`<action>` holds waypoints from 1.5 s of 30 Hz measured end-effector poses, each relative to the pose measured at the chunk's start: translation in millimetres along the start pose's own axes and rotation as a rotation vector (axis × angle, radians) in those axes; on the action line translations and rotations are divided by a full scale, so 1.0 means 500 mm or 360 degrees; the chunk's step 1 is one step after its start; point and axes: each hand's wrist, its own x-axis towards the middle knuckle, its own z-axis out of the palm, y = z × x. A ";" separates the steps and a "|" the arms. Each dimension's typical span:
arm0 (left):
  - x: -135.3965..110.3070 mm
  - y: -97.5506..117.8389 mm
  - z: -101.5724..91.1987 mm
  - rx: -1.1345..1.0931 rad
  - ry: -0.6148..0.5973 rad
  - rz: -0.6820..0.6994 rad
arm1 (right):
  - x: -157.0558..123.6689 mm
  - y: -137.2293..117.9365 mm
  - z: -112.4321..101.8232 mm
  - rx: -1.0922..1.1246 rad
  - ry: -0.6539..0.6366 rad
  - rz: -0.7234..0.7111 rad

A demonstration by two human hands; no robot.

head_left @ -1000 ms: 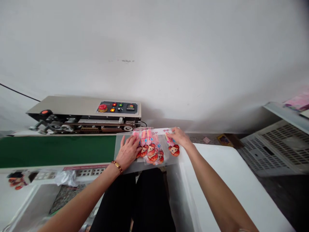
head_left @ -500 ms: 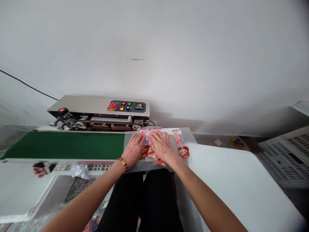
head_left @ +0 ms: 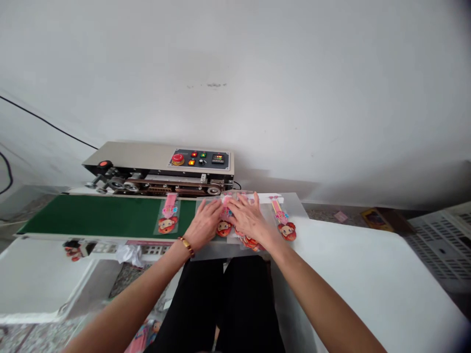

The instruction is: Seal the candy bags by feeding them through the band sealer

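Note:
My left hand (head_left: 202, 225) lies flat, fingers stretched out, on a translucent sheet (head_left: 209, 252) beside the green conveyor belt (head_left: 99, 215). Just right of its fingertips is a clear packet (head_left: 223, 228) holding a pink strip with a red-haired cartoon head. My right hand (head_left: 248, 218) rests with spread fingers over a pile of similar packets (head_left: 252, 243), hiding much of it; its fingertips reach the packet between the hands. On the belt, left of my left hand, lies another packet (head_left: 168, 218). A matching cartoon piece (head_left: 286, 229) lies right of my right hand.
A band sealing machine (head_left: 132, 157) with lit buttons and a red stop knob (head_left: 178, 159) stands behind the belt. The white table (head_left: 346, 274) extends right. A grey plastic crate (head_left: 437, 245) and a small box (head_left: 384, 220) are at far right.
A packet now lies on the belt left of my left hand, where none showed before. Both hands stay over the sheet, with small finger shifts. The whole view has moved slightly.

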 end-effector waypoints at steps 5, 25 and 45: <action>0.034 0.053 0.035 -0.0001 -0.0042 -0.0033 | -0.049 0.032 -0.016 -0.0026 0.0043 0.0175; 0.013 0.023 0.021 -0.0134 -0.0007 0.0034 | -0.026 -0.010 -0.020 0.0025 0.0005 0.0140; -0.021 -0.033 0.022 -0.0026 -0.0106 -0.0107 | -0.087 0.020 -0.009 0.0084 0.0046 0.0248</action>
